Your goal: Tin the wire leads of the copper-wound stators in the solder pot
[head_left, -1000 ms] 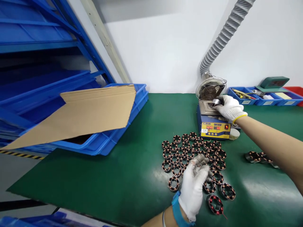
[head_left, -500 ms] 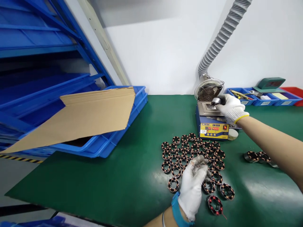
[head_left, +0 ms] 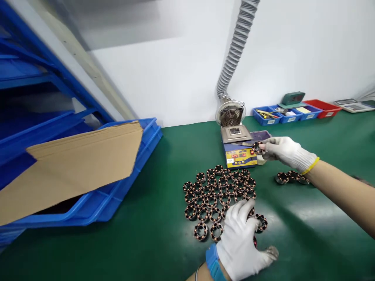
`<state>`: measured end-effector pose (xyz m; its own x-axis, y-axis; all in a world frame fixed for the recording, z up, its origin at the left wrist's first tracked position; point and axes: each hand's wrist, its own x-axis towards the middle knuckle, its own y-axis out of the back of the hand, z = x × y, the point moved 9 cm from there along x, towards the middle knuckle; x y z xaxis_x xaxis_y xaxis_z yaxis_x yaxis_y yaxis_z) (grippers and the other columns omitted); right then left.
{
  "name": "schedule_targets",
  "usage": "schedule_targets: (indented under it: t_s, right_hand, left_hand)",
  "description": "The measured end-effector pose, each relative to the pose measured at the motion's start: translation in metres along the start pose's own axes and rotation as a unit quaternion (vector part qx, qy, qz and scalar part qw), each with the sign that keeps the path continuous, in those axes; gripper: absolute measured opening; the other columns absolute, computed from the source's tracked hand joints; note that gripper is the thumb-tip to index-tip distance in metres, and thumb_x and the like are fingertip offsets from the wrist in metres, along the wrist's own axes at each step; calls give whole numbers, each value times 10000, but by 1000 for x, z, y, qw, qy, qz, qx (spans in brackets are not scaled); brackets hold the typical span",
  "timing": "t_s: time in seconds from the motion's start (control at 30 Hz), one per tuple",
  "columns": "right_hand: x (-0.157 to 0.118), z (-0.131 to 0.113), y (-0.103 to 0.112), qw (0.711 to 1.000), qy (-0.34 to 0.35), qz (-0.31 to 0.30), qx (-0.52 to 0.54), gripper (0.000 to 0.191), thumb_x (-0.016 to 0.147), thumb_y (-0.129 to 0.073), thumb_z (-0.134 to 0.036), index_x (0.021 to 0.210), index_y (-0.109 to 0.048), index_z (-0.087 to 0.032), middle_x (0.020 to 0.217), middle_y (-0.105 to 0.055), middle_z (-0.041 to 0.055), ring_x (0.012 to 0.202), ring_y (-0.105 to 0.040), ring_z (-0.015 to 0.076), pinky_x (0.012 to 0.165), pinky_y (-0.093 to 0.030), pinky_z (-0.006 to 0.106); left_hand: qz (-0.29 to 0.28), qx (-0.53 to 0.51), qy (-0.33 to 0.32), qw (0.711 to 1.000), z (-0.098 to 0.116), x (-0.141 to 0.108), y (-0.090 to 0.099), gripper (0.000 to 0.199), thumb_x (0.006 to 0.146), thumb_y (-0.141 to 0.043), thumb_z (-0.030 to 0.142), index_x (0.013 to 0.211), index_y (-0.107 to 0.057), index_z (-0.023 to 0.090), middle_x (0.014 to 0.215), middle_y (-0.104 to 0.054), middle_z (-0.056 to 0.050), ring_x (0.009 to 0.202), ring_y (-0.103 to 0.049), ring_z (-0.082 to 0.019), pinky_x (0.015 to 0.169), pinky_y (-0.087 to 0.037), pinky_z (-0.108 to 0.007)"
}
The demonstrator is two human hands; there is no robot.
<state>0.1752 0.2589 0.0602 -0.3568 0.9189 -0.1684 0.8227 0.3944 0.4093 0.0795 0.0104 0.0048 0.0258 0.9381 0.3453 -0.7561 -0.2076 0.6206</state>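
Note:
My right hand [head_left: 283, 151], in a white glove, pinches a motor stator [head_left: 257, 147], a ring with copper windings, near the front right of the solder pot [head_left: 240, 153]. Its coil side faces me. My left hand [head_left: 240, 242], gloved and with a blue wristband, is spread palm down over the near right part of a group of stators [head_left: 211, 201] on the green mat. A red-wound stator [head_left: 255, 242] is mostly hidden under it. Another stator [head_left: 261, 223] shows beside its fingers; whether they touch it I cannot tell.
A fume hose [head_left: 238, 43] hangs behind the solder pot. Blue bins [head_left: 267, 120] and a red bin [head_left: 324, 106] line the wall. Several stators [head_left: 282, 178] lie under my right forearm. Cardboard [head_left: 84, 164] covers a blue crate [head_left: 117, 201] at left.
My right hand has brought the stator from above the solder pot toward the front right, turning its windings to me. My left hand has turned over and spread. The view has swung right.

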Motion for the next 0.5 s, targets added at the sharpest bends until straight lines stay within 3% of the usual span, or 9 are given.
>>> schedule_targets:
  t_s: [0.13, 0.33, 0.43, 0.5]
  right_hand:
    - [-45, 35, 6, 993, -67, -53, 79, 383, 722, -783, -513, 768, -612, -173, 637, -641, 47, 534, -550, 126, 552, -514, 260]
    - [-86, 78, 26, 983, -110, -69, 128, 450, 645, -836, -551, 751, -641, -159, 661, -648, 34, 547, -556, 107, 558, -505, 237]
    - [-97, 107, 46, 990, -113, -43, 72, 418, 700, -796, -534, 876, -706, -166, 706, -689, 35, 586, -616, 127, 592, -522, 240]
    - [-103, 128, 72, 994, -97, 21, -43, 427, 713, -785, -511, 973, -751, -174, 750, -726, 45, 612, -656, 150, 602, -524, 247]
  left_hand:
    - [-29, 103, -32, 994, 3, -5, -20, 501, 565, -880, 256, 1025, -688, 205, 1445, -578, -199, 1324, -517, -480, 1081, -418, -690]
    - [3, 195, -76, 978, 14, -13, -27, 411, 682, -688, 78, 1072, -642, 200, 1379, -632, -161, 1286, -575, -393, 1051, -494, -620]
    - [9, 205, -75, 976, 16, -13, -25, 327, 714, -658, 83, 1018, -623, 199, 1368, -634, -168, 1272, -583, -385, 1026, -515, -608]
    - [7, 205, -74, 976, 16, -13, -26, 326, 720, -663, 100, 1031, -617, 189, 1368, -628, -183, 1267, -581, -391, 1020, -517, -614]
